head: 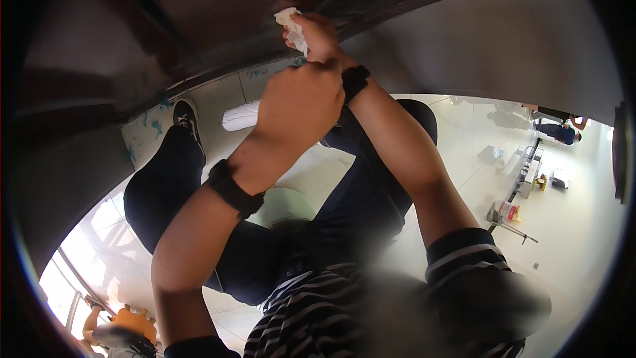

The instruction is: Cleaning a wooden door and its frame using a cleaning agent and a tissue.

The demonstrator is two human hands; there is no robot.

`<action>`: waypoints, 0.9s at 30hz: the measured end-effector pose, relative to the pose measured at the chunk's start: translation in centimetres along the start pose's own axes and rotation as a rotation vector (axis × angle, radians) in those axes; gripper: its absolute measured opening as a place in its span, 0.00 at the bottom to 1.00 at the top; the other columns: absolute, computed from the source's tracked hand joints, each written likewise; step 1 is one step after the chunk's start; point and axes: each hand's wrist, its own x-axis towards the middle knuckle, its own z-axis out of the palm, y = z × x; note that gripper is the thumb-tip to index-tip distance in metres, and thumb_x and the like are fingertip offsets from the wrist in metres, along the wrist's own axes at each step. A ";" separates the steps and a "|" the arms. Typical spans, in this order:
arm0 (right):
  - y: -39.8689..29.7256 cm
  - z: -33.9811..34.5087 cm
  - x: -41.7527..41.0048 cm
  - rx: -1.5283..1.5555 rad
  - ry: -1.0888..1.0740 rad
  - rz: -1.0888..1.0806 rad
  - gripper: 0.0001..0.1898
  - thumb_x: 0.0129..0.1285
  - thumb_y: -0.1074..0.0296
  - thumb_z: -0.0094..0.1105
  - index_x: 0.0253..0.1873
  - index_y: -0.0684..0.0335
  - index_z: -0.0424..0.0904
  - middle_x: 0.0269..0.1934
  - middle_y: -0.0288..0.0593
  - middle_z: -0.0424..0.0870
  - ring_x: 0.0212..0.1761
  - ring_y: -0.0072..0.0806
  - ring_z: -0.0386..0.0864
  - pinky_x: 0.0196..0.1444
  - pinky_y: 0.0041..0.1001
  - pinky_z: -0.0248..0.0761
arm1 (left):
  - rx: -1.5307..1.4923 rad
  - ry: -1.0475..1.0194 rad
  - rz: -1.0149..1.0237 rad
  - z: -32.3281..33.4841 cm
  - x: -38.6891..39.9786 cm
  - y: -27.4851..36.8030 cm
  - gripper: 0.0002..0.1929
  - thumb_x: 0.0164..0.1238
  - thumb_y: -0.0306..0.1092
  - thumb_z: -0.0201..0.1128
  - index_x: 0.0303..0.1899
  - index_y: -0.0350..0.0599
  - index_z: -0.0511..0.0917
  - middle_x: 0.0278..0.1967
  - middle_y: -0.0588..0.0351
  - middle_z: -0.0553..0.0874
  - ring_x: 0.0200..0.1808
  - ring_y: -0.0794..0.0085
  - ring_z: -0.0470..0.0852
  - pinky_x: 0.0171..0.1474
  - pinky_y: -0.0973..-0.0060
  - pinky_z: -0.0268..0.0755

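Observation:
My right hand (318, 35) grips a crumpled white tissue or thin cloth (296, 32) close to a dark, glossy brown panel (238, 15). Back towards me, my left hand (303, 104) is curled with its back to the camera, its fingertips hidden beside the black band (355, 83) on my right wrist. Whether it holds anything cannot be told. Another black band (235, 190) is around my left wrist. A white roll or folded cloth (240, 116) lies on the tiled floor, partly hidden behind my left hand.
Below me is a pale green seat (283, 204). Bluish-green stains (157, 128) mark the light strip at the panel's foot. A person's arm shows by an orange stool (136, 323) at lower left. Far right are a person in dark clothes (559, 132) and a red-and-white container (509, 210).

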 end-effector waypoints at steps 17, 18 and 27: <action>-3.1 -2.4 -3.4 0.053 -0.654 -0.204 0.14 0.67 0.73 0.62 0.56 0.64 0.77 0.50 0.41 0.83 0.51 0.27 0.82 0.52 0.25 0.76 | -0.295 0.352 -0.130 -2.1 2.6 -6.6 0.13 0.65 0.32 0.68 0.48 0.38 0.83 0.34 0.50 0.89 0.26 0.76 0.82 0.34 0.77 0.73; -3.1 -2.4 -3.5 0.067 -0.658 -0.225 0.14 0.66 0.73 0.63 0.56 0.64 0.77 0.49 0.40 0.84 0.50 0.26 0.82 0.52 0.25 0.76 | -0.303 0.347 -0.146 -2.3 2.6 -6.3 0.11 0.65 0.31 0.68 0.47 0.38 0.84 0.33 0.51 0.89 0.26 0.77 0.81 0.33 0.78 0.72; -4.2 -2.7 -5.5 -0.108 -0.678 -0.462 0.18 0.66 0.69 0.67 0.59 0.63 0.79 0.51 0.40 0.85 0.51 0.21 0.82 0.51 0.20 0.75 | -0.327 0.334 -0.184 -3.0 2.4 -5.7 0.09 0.63 0.28 0.69 0.43 0.37 0.85 0.30 0.55 0.88 0.24 0.82 0.79 0.30 0.80 0.70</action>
